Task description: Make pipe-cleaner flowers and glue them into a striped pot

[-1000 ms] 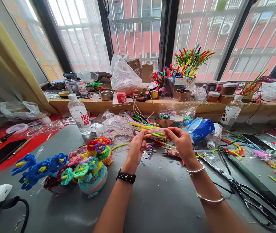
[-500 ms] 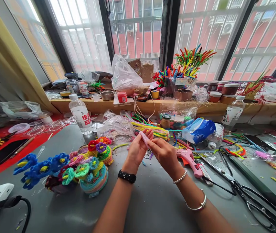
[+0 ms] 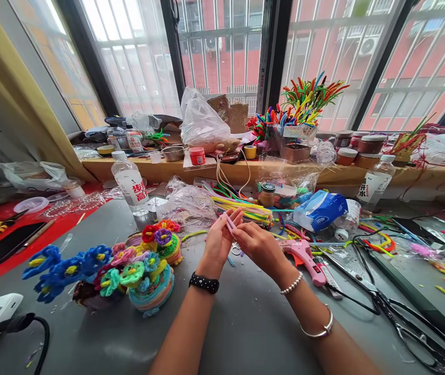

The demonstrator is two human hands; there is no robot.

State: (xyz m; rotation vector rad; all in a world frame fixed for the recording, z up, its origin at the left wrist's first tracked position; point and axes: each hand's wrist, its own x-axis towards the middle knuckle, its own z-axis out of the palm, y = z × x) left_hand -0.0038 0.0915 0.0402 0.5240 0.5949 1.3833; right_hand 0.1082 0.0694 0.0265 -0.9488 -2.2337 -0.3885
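A short pale pink piece, most likely pipe cleaner (image 3: 230, 223), sits between my two hands over the middle of the table. My left hand (image 3: 215, 245) is turned palm up, with the piece pinched near its thumb and fingers. The fingertips of my right hand (image 3: 260, 248) close on the lower end of the same piece. Part of it is covered by my fingers. Just below the hands lie small scissors (image 3: 236, 251), of which the ring handles show. Bundled yellow and coloured pipe cleaners (image 3: 246, 209) are right behind the fingers.
Fuzzy flower pots (image 3: 152, 286) and blue flowers (image 3: 70, 271) stand at left. A pink glue gun (image 3: 306, 259), large scissors (image 3: 382, 299) and a blue tissue pack (image 3: 320, 211) lie at right. Water bottles (image 3: 127, 179) stand farther back, before the cluttered sill (image 3: 156, 170).
My right hand's fingers have shifted slightly down along the pink piece, and its wrist has turned a little. The piece looks narrower now. My left hand stays nearly in place.
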